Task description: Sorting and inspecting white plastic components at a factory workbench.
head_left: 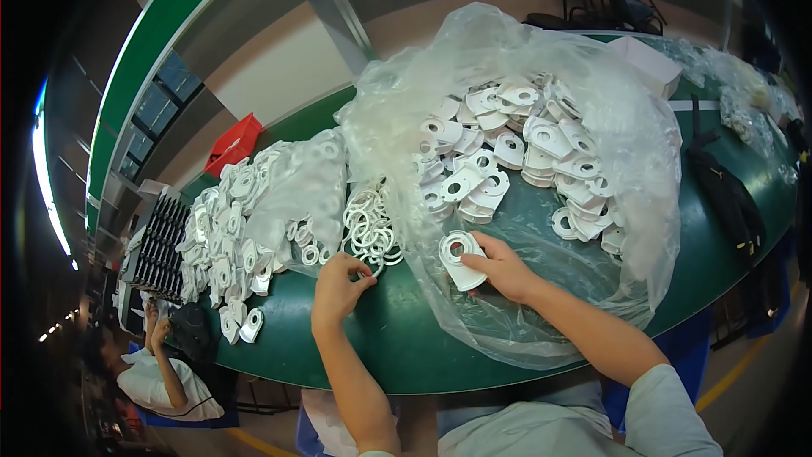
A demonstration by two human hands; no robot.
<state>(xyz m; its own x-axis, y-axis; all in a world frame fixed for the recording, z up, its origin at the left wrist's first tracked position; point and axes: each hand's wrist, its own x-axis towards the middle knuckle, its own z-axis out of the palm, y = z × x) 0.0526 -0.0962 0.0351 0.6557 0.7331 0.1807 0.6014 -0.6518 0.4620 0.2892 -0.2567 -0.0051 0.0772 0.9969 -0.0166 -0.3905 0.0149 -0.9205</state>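
Note:
My right hand (505, 269) grips a white plastic part (468, 276), flat with a round hole near its rounded end. It holds the part above the near-left edge of a large clear plastic bag (655, 203). My left hand (340, 289) pinches a white ring (377, 272) at the near edge of a heap of thin white rings (370, 224); the fingertips partly hide that ring. Inside the opened bag lie many similar white parts (509, 149), loosely piled and partly stacked.
Left of the rings, more white parts (224, 220) are heaped beside a smaller plastic bag (300, 182). Black racked pieces (161, 245) and a red bin (233, 145) stand farther left on the green table (397, 355). A co-worker (173, 381) sits at lower left. A black bag (723, 186) lies at right.

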